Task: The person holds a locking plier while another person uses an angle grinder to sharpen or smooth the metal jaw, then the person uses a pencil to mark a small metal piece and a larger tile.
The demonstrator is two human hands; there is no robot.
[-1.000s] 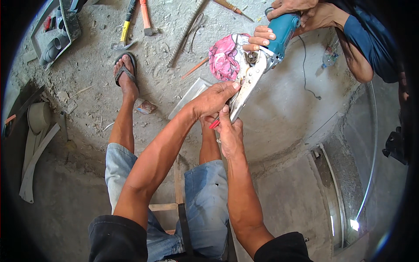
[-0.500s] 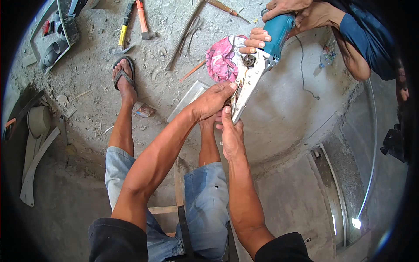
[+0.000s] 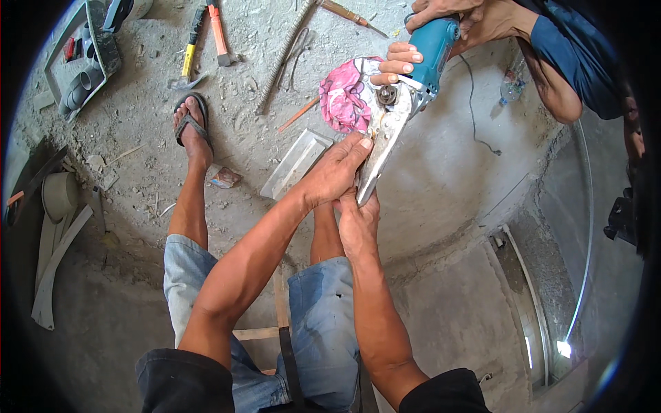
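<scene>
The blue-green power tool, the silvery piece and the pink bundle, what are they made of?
The blue-green power tool has a casing that looks plastic: smooth, evenly coloured, slightly shiny. The silvery piece seems to be metal, dirty or worn, because it gleams in patches. The pink bundle is probably soft patterned cloth, since it crumples into folds.

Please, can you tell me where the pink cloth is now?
In the head view, the pink cloth is at upper middle, left of the teal power tool and just beyond the person's left hand.
</scene>
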